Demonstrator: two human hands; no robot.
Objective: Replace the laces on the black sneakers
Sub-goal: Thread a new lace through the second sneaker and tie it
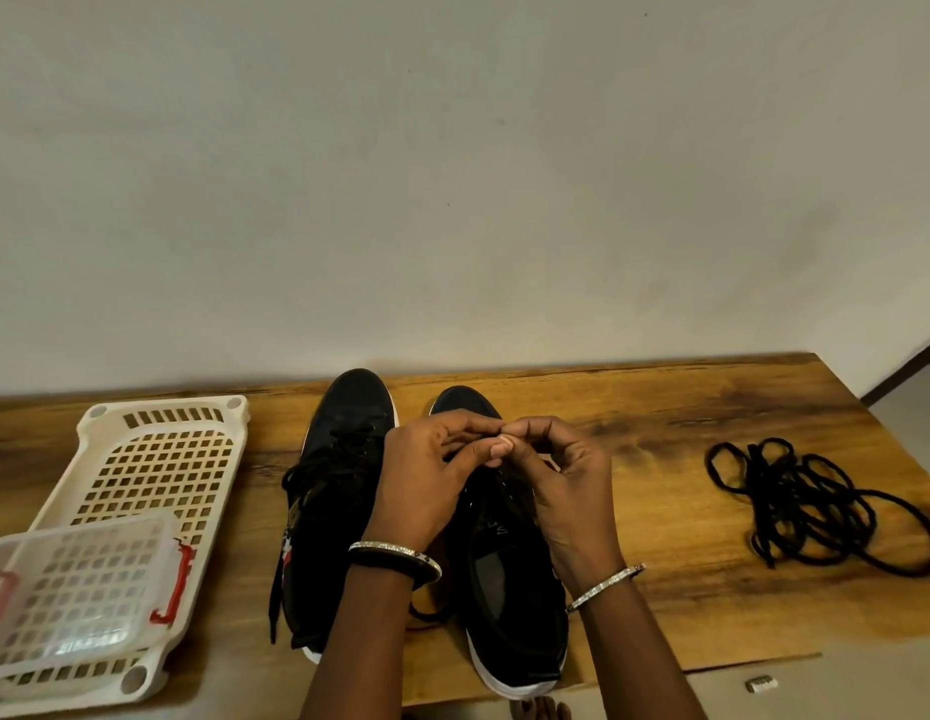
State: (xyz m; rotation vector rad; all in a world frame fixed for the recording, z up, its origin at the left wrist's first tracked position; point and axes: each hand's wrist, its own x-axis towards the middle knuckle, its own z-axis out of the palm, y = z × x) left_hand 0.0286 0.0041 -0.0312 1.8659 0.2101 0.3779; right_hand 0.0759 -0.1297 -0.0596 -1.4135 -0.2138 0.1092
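- Wooden table [660,407] against bare wall; two black sneakers side by side at centre: left sneaker [343,491], right sneaker [504,563].
- Long axes parallel, running away from body: toes to wall, heels at near edge.
- Left hand [426,485] and right hand [561,480] meeting over right sneaker's front eyelets; fingers curled, tips pinching what looks like a lace [491,462], too small to confirm.
- Remaining eyelets just heelward of both hands, equally near.
- Loose laces [816,506] well apart, on right-hand side.
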